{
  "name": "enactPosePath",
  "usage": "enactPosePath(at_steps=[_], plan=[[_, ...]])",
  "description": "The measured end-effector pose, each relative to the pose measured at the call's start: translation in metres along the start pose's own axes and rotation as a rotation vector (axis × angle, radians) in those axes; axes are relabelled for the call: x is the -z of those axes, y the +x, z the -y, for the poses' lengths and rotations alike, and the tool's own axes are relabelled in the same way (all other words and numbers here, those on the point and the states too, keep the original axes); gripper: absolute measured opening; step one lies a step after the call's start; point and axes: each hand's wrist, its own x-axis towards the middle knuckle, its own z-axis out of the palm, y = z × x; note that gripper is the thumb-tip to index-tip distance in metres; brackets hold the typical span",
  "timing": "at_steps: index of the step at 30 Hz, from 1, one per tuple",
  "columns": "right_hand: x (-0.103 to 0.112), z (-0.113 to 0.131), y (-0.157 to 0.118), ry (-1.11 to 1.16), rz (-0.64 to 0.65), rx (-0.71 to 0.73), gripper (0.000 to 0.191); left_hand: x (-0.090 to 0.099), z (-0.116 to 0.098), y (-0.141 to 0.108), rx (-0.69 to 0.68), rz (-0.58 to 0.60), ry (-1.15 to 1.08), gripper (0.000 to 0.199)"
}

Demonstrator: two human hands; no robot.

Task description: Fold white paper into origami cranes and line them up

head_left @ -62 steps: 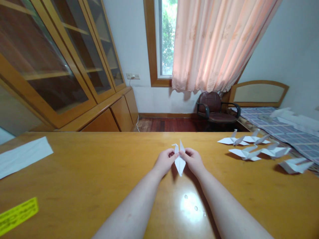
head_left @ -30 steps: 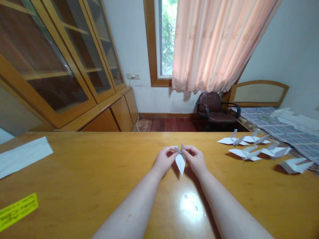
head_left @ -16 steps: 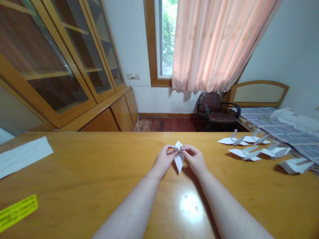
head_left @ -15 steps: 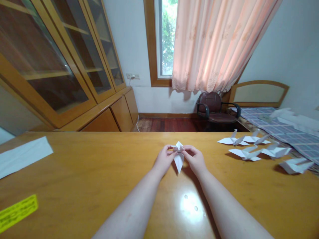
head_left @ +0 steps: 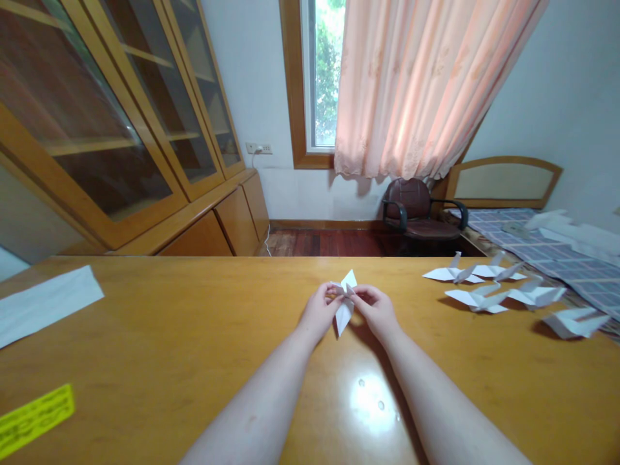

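A white folded paper crane [head_left: 345, 315] is held between both hands above the middle of the table, one pointed end toward me and another away. My left hand [head_left: 320, 313] pinches it from the left side, thumb and fingers closed on the folds. From the right, my right hand [head_left: 376, 310] grips it near its centre with thumb and forefinger. The fingertips hide part of the middle folds. At the right of the table stand several finished-looking white paper cranes [head_left: 477, 298], apart from my hands.
The wooden table [head_left: 194, 336] spans the foreground. On its left lie a white paper strip [head_left: 48, 303] and a yellow label [head_left: 36, 416] with dark print. Beyond the far edge are a glass-door cabinet [head_left: 213, 187], a dark red armchair [head_left: 411, 203] and a bed [head_left: 547, 239].
The paper crane has turned slightly in my fingers: its near tip has swung left and its far tip right. My right hand has shifted slightly left.
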Motion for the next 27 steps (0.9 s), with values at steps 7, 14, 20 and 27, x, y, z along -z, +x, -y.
enactPosePath(at_steps=[7, 14, 20, 27], plan=[[0.001, 0.001, 0.001, 0.053, -0.085, 0.015, 0.019, -0.001, 0.005, 0.001, 0.036, 0.041, -0.020, 0.033], [0.001, -0.002, 0.001, 0.035, -0.049, 0.012, 0.021, -0.003, 0.000, -0.002, 0.044, 0.087, -0.044, 0.037], [0.001, -0.004, 0.001, 0.011, -0.021, 0.005, 0.018, -0.003, 0.000, -0.002, 0.046, 0.076, -0.032, 0.038], [0.001, -0.001, 0.001, 0.011, -0.049, 0.008, 0.016, -0.003, -0.003, -0.004, 0.039, 0.086, 0.011, 0.037]])
